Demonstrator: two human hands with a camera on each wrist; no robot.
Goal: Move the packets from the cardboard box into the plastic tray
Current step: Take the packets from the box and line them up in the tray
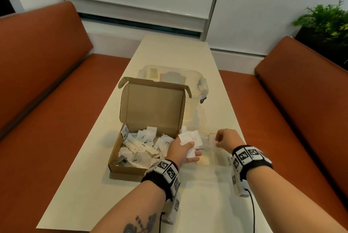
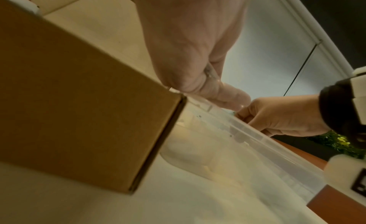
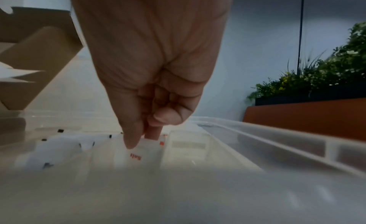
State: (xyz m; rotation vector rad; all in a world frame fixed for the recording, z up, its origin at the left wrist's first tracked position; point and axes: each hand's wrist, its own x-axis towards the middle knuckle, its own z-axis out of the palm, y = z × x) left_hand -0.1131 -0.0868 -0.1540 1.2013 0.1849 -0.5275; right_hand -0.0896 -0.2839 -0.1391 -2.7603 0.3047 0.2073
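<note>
The right hand [image 3: 150, 80] pinches a white salt packet [image 3: 136, 155] between thumb and fingertips, low inside the clear plastic tray [image 3: 277, 143], among other packets lying there. The left hand [image 1: 181, 150] grips a bunch of white packets [image 1: 190, 139] over the tray's near-left edge, just beside the cardboard box [image 1: 120, 165]. The box stands open on the desk [image 1: 90, 185], with more packets heaped inside, touching the tray's left side. A lidded plastic container [image 1: 202, 82] sits behind the box.

Dim warm light, blurred wrist views
</note>
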